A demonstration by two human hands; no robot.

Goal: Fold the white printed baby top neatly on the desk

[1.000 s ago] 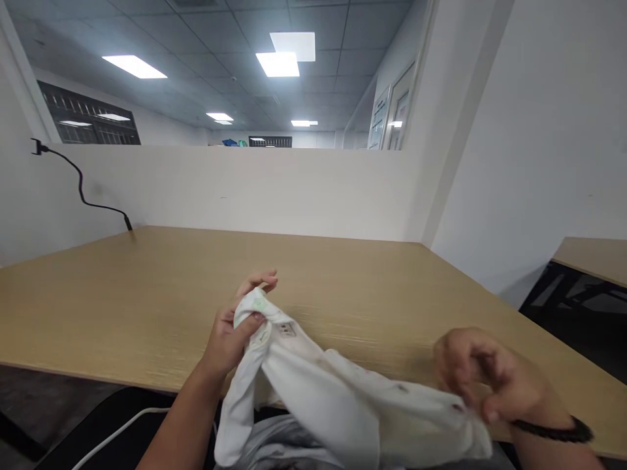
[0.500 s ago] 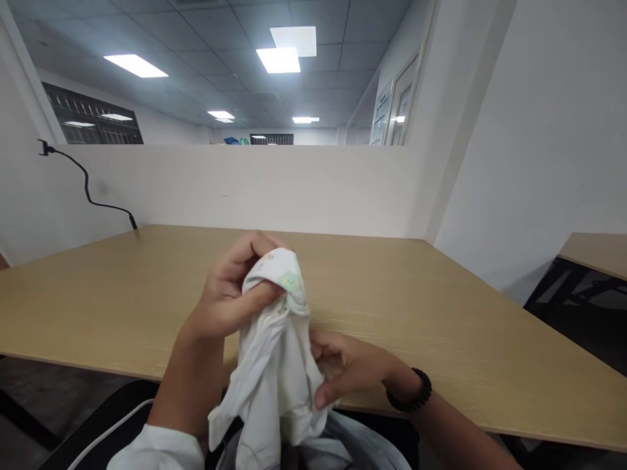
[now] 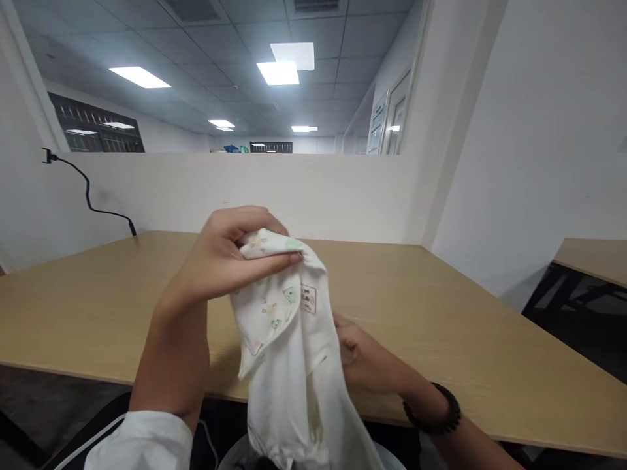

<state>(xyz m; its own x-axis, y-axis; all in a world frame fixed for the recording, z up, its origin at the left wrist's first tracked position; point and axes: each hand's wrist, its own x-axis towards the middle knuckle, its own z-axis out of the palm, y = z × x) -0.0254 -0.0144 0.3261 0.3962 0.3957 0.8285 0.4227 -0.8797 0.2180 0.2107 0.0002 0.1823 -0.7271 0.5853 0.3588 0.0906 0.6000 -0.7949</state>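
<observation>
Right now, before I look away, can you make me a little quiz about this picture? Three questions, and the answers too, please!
1. Which hand pinches the top of the cloth?
2. True or false: the cloth is spread out flat.
3. Fill in: the bracelet is ____ in colour.

Key:
1. The left hand.
2. False; the cloth hangs in folds from the left hand.
3. Black.
</observation>
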